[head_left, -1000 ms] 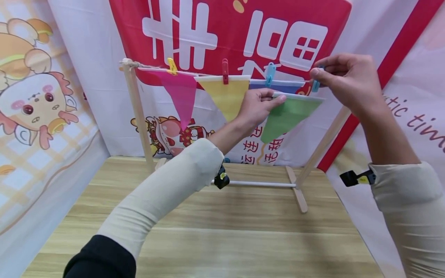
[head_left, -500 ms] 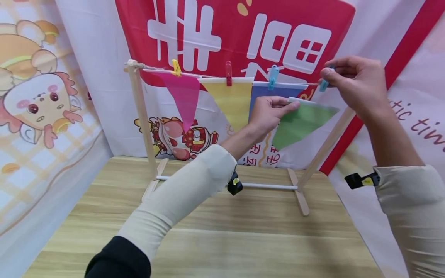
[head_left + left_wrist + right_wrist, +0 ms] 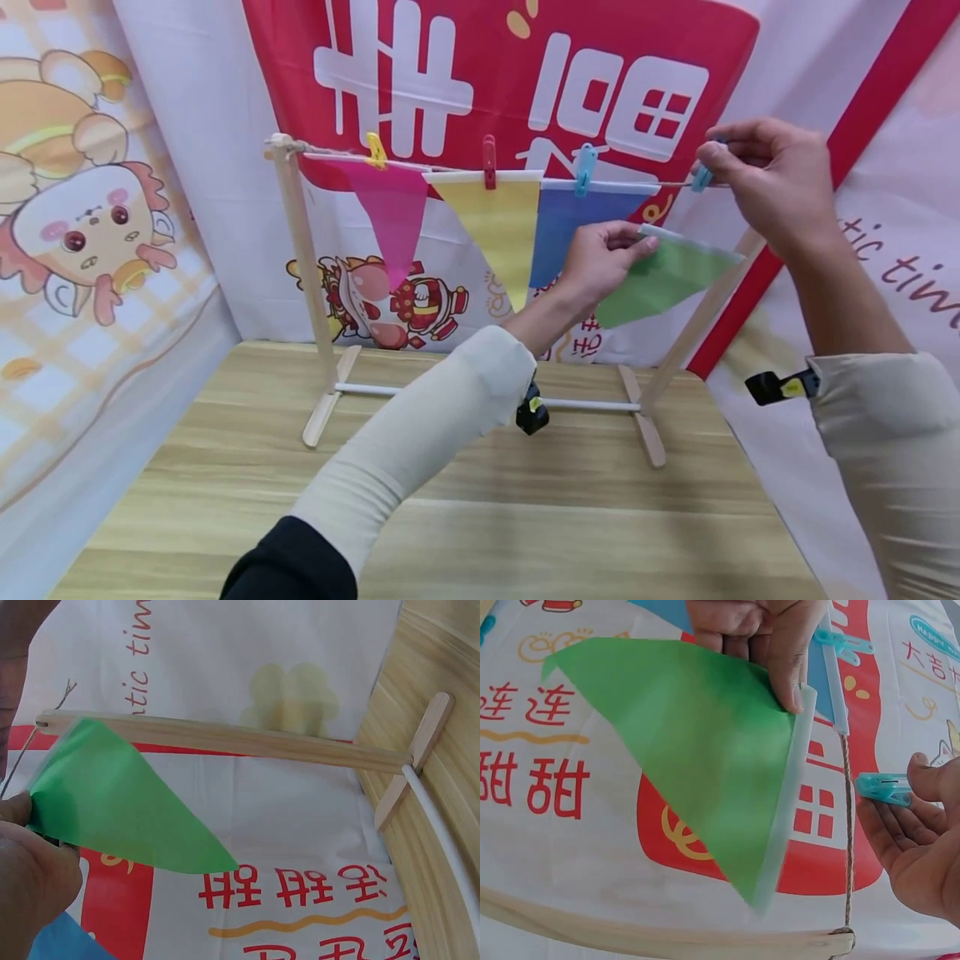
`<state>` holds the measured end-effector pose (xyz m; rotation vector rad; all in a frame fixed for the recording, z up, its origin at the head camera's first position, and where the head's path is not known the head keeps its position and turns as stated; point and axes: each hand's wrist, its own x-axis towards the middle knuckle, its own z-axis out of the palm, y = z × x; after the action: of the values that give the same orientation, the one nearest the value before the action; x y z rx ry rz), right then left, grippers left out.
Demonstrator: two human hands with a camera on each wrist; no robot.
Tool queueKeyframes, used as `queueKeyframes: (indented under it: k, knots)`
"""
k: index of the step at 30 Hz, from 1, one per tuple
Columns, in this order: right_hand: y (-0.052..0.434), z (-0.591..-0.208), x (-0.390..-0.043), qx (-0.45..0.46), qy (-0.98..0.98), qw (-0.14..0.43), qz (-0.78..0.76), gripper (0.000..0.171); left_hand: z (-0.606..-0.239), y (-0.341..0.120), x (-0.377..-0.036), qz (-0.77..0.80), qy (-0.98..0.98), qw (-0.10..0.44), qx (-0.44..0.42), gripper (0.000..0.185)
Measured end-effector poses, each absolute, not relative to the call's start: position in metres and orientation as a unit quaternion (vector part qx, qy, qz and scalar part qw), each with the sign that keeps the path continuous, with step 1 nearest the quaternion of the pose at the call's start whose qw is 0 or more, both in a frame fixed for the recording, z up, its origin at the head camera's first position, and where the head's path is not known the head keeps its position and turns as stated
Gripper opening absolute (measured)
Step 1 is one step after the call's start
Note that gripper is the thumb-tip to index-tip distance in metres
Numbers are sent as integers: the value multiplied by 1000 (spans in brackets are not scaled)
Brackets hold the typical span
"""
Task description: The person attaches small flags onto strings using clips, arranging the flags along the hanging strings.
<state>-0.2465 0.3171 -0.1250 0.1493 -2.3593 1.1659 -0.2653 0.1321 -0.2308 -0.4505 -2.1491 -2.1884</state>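
My left hand [image 3: 600,258] pinches a green triangular pennant [image 3: 671,279] by the left end of its white top edge. The pennant slants down to the right, below the string [image 3: 847,825] and apart from it. In my right hand [image 3: 780,183], thumb and fingers hold a light blue clothespin [image 3: 885,787] close to the string. Left of it, a blue pennant [image 3: 558,221] hangs by another light blue clothespin [image 3: 586,169], a yellow pennant [image 3: 495,225] by a red clothespin [image 3: 490,162], and a pink pennant [image 3: 392,217] by a yellow clothespin [image 3: 376,152].
The string runs between a left wooden post [image 3: 303,258] and a right wooden post [image 3: 262,746]. A white rod [image 3: 585,405] joins their feet on the wooden table [image 3: 480,533]. Printed cloth [image 3: 217,183] lines the back and sides.
My left hand has moved right and down with the green pennant, uncovering more of the blue pennant. My right hand has shifted slightly right, still holding its clothespin.
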Motion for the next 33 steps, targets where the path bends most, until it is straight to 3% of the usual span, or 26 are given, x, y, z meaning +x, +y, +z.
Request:
queueKeyframes:
  k: [10, 33]
  knots:
    - [319, -123, -257, 77, -841, 256, 470, 49, -232, 142, -267, -757, -639, 59, -122, 30]
    - [326, -126, -260, 81, -843, 264, 461, 41, -221, 158, -266, -773, -626, 65, -74, 33]
